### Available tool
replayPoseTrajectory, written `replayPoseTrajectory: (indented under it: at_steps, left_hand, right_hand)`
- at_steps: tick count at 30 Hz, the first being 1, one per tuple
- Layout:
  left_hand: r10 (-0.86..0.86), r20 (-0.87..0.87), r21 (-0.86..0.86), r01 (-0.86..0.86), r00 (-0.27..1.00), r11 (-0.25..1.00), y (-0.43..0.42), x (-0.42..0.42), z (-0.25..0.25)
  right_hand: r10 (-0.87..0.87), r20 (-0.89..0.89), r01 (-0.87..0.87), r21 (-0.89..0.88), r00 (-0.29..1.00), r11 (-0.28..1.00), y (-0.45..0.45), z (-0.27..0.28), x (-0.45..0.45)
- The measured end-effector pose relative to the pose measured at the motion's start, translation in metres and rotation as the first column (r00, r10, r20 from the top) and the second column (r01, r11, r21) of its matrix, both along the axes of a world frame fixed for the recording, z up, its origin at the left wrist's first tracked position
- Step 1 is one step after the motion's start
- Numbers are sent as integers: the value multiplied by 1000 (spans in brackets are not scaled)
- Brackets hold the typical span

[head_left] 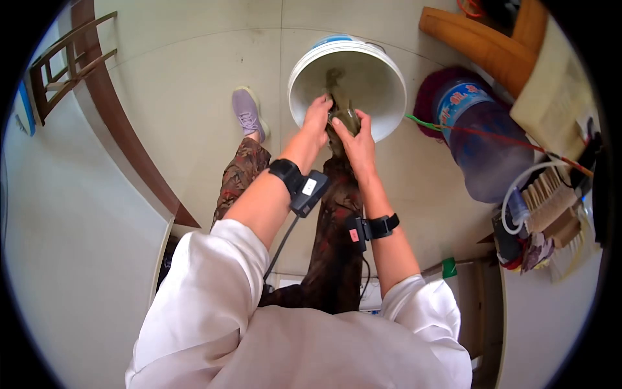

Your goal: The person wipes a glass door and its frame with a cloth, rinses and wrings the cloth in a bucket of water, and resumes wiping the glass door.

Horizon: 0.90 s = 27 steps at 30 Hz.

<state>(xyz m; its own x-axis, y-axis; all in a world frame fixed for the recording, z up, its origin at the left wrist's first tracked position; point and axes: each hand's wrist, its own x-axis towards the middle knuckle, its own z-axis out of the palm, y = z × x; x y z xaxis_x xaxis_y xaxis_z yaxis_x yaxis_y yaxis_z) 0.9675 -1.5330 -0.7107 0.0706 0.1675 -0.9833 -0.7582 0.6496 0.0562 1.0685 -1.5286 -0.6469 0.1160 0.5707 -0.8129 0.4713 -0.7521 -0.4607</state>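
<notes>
Both hands have their fingers closed on a dark greenish item [346,120], the left hand [317,118] gripping it from the left side and the right hand [356,139] from the right, its thumb laid over the near part. The item looks limp and wet, though what exactly it is cannot be told; it lies between the hands at the near part of the mouth of a white bucket [299,104], its far end reaching toward the inside. Black straps circle both forearms; the left strap [285,174] carries a black box [310,193] with a white label, the right strap [383,226] a smaller unit [358,233] with a pink label. Below the hands run the person's dark patterned trousers [334,223], and a lilac shoe [247,113] rests on the tiled floor [188,84], left of the bucket. To the right of the bucket lies a large bottle [486,149] with a blue label, a red cord [505,137] crossing over it. A brush [547,194] sits just beside the bottle's near end, and an orange-brown wooden piece [476,45] stands beyond the bottle.
</notes>
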Motion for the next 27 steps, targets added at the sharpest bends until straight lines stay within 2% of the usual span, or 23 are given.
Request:
replayPoseTrajectory:
  at_steps: [1,2,3,4,5,6,8,10,11,12,13,14,16,17,19,20,22,23,25,26,27]
  left_hand:
    - [24,-34,-45,-25,999,999,2,5,21]
    - [46,-70,-91,-52,997,995,10,9,46]
    - [35,-145,-81,-47,989,996,6,16,51]
    - [35,-148,-71,-45,988,996,1,20,55]
    - [64,-145,-70,-75,987,995,-2,24,64]
    - [95,-140,-72,-106,986,992,-7,27,68]
    - [92,-138,-63,-101,986,993,-8,29,74]
    - [-4,-129,77,15,992,997,-7,24,87]
    - [-5,-127,77,15,992,997,-10,21,85]
    - [-88,-214,91,110,973,990,-11,18,82]
    - [-165,-301,96,203,939,975,-11,15,77]
    - [-165,-302,96,202,939,975,-13,13,64]
    - [-290,-641,15,389,711,921,-20,12,39]
    - [-322,-645,-41,389,693,920,-15,8,41]
    - [-345,-656,-82,392,671,916,-15,0,33]
    - [-361,-667,-113,390,652,914,-15,-5,25]
    - [-353,-692,-78,421,630,904,-18,-10,14]
    - [-411,-659,-94,473,629,876,-13,-11,21]
    - [-467,-628,-107,526,622,844,-8,-9,26]
    - [-537,-692,-155,627,483,764,-13,-5,19]
    - [-586,-741,-214,710,329,670,-16,-4,17]
  right_hand:
    - [-85,-14,84,-42,996,996,-2,8,1]
    - [-85,-16,85,-33,996,996,-4,9,3]
    - [-367,-81,361,-79,927,929,-3,4,5]
    - [-618,-132,602,-143,775,786,-2,-2,7]
    - [-745,-200,713,-216,637,667,0,-5,9]
    - [-744,-203,713,-213,637,668,-2,-10,11]
    - [-841,-278,804,-265,465,532,-5,-20,13]
    - [-824,-318,784,-278,469,554,-7,-24,23]
    - [-798,-286,736,-312,530,601,-6,-25,27]
    - [-768,-256,684,-350,588,640,-6,-25,29]
    - [-739,-224,681,-289,635,673,-8,-26,30]
    - [-739,-224,681,-290,635,673,-9,-31,31]
    - [-568,-75,565,-51,820,823,-13,-41,39]
    - [-569,-75,566,-54,819,822,-14,-42,43]
    - [-415,79,419,-47,907,907,-16,-43,49]
    - [-415,77,419,-47,907,907,-17,-42,48]
    - [-309,163,317,-21,937,948,-17,-39,51]
    - [-312,164,320,-22,936,947,-15,-38,49]
    - [-33,332,-53,247,943,968,-10,-40,37]
    - [-34,330,-51,247,943,968,-11,-51,34]
    - [66,346,-190,339,936,922,-11,-68,30]
